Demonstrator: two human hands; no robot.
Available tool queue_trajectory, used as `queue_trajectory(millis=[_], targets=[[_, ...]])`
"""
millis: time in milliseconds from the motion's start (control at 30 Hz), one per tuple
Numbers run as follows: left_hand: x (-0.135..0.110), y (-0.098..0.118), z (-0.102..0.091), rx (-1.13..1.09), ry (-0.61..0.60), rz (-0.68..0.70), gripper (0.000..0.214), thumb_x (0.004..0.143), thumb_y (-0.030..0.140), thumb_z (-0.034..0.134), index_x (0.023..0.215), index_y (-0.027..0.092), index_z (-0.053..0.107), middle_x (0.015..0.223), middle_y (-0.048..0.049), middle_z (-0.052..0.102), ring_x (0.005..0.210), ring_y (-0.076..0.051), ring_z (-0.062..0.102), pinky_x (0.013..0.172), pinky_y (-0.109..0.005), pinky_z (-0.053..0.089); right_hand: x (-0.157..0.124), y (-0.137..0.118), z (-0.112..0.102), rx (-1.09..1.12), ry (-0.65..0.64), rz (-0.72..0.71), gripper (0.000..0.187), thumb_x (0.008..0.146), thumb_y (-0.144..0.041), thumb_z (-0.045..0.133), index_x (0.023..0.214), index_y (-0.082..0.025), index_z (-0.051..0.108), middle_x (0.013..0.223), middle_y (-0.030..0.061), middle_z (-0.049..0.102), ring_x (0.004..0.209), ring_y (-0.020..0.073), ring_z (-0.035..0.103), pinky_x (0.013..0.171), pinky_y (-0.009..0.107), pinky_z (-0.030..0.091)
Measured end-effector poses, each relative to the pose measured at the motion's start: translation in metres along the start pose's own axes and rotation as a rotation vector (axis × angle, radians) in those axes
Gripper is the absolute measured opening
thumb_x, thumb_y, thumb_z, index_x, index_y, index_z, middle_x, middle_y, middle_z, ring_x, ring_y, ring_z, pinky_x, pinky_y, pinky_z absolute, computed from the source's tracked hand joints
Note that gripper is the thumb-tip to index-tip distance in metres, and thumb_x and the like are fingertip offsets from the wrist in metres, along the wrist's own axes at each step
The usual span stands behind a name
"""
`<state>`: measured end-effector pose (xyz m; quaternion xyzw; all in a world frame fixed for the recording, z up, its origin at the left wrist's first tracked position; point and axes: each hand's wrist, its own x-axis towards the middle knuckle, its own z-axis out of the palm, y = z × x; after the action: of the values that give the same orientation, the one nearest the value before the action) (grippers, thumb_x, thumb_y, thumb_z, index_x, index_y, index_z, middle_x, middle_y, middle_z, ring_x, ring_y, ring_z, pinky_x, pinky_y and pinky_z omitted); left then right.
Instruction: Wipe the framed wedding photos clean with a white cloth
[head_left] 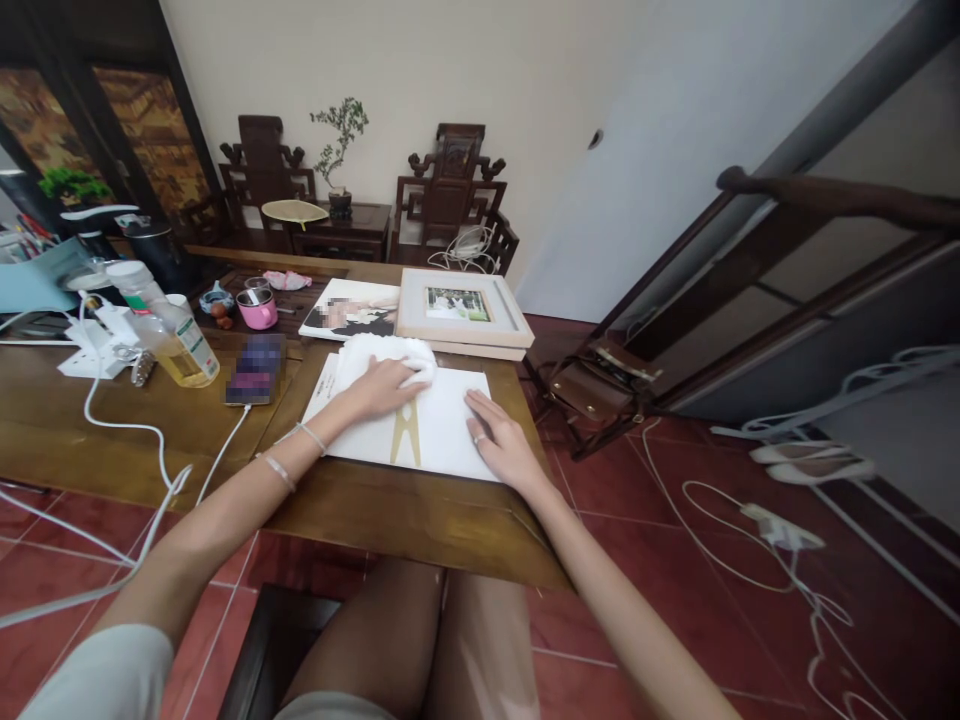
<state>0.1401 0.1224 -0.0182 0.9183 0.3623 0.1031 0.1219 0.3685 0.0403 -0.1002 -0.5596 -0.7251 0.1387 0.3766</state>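
A white board or book cover [450, 420] with a gold letter-like mark lies flat near the front edge of the wooden table. On its upper left part sits a bunched white towel [379, 350]. My left hand [391, 385] rests over the towel with its fingers curled onto it, gripping it against the surface. At the right edge of the board, my right hand [495, 435] lies with fingers stretched out and touching it, holding nothing. Behind the towel are a photo print [349, 310] and a framed photo [461, 305] on top of another frame or box.
Left on the wooden table [465, 520] are a charging phone [255, 370], a bottle of yellowish liquid [180, 345], a pink cup [257, 308], a white power strip [97, 345] and loose cables. A dark chair [750, 270] with a brown bag [600, 385] stands at right.
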Motion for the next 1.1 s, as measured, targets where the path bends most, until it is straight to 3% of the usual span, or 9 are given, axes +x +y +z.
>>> queue_trajectory(millis=[133,233,367,433,533,633,833,967,1100], targets=[[-0.003,0.029,0.013,0.110,-0.044,0.042,0.035,0.100,0.038,0.040,0.121,0.022,0.061,0.145,-0.0099,0.047,0.140,-0.032,0.032,0.108,-0.070,0.018,0.000,0.000,0.000,0.016,0.009,-0.002,0.044,0.089,-0.029,0.046,0.130,-0.018,0.059,0.140,0.0105,0.054,0.135,0.0260,0.044,0.116,0.052,0.030],[-0.031,0.054,0.025,0.208,-0.096,0.104,0.029,0.098,0.034,0.044,0.113,0.024,0.068,0.149,-0.0077,0.042,0.144,-0.033,0.024,0.108,-0.072,0.016,0.000,0.000,0.000,0.022,0.012,-0.003,0.044,0.089,-0.028,0.047,0.130,-0.020,0.059,0.140,0.0093,0.055,0.135,0.0261,0.044,0.116,0.052,0.031],[-0.078,0.081,0.037,0.316,-0.011,0.178,0.032,0.098,0.038,0.044,0.102,0.024,0.073,0.149,-0.0076,0.042,0.143,-0.034,0.026,0.109,-0.069,0.020,0.001,-0.001,0.000,0.024,0.009,0.001,0.044,0.089,-0.028,0.047,0.130,-0.018,0.060,0.140,0.0107,0.055,0.135,0.0269,0.044,0.116,0.052,0.030],[-0.086,0.084,0.037,0.325,-0.001,0.194,0.032,0.098,0.040,0.045,0.100,0.025,0.073,0.148,-0.0059,0.043,0.142,-0.033,0.028,0.110,-0.067,0.023,0.001,-0.001,0.000,0.034,0.012,0.001,0.044,0.088,-0.028,0.048,0.130,-0.019,0.060,0.140,0.0096,0.054,0.135,0.0268,0.044,0.116,0.052,0.030],[-0.071,0.074,0.030,0.266,-0.057,0.169,0.030,0.098,0.039,0.045,0.107,0.026,0.071,0.149,-0.0053,0.043,0.143,-0.031,0.028,0.110,-0.068,0.022,0.000,0.000,0.000,0.038,0.014,-0.001,0.044,0.088,-0.028,0.049,0.130,-0.020,0.059,0.140,0.0086,0.055,0.135,0.0266,0.044,0.116,0.052,0.030],[-0.035,0.056,0.022,0.208,-0.101,0.106,0.031,0.098,0.038,0.045,0.113,0.025,0.069,0.150,-0.0070,0.041,0.144,-0.032,0.025,0.109,-0.070,0.018,0.000,0.000,0.001,0.028,0.012,0.002,0.044,0.088,-0.028,0.047,0.130,-0.020,0.059,0.140,0.0092,0.055,0.135,0.0262,0.044,0.116,0.052,0.030],[0.016,0.040,0.032,0.201,-0.018,0.043,0.035,0.098,0.038,0.044,0.123,0.022,0.063,0.153,-0.0092,0.036,0.145,-0.032,0.021,0.110,-0.071,0.010,0.000,0.000,0.000,0.019,0.009,0.009,0.044,0.088,-0.027,0.047,0.129,-0.019,0.060,0.139,0.0101,0.055,0.135,0.0271,0.045,0.116,0.051,0.031],[0.014,0.051,0.046,0.249,0.014,0.073,0.033,0.098,0.035,0.043,0.119,0.023,0.066,0.152,-0.0098,0.037,0.144,-0.035,0.024,0.109,-0.072,0.011,0.001,0.001,-0.001,0.048,0.005,-0.010,0.047,0.085,-0.022,0.048,0.130,-0.021,0.060,0.141,0.0072,0.054,0.135,0.0273,0.044,0.116,0.051,0.030],[-0.017,0.075,0.048,0.314,-0.026,0.091,0.035,0.099,0.037,0.041,0.109,0.023,0.072,0.150,-0.0107,0.040,0.141,-0.039,0.028,0.105,-0.075,0.019,0.002,0.001,-0.001,0.075,0.003,-0.037,0.052,0.082,-0.018,0.045,0.132,-0.023,0.059,0.140,0.0047,0.055,0.136,0.0267,0.043,0.116,0.052,0.030]])
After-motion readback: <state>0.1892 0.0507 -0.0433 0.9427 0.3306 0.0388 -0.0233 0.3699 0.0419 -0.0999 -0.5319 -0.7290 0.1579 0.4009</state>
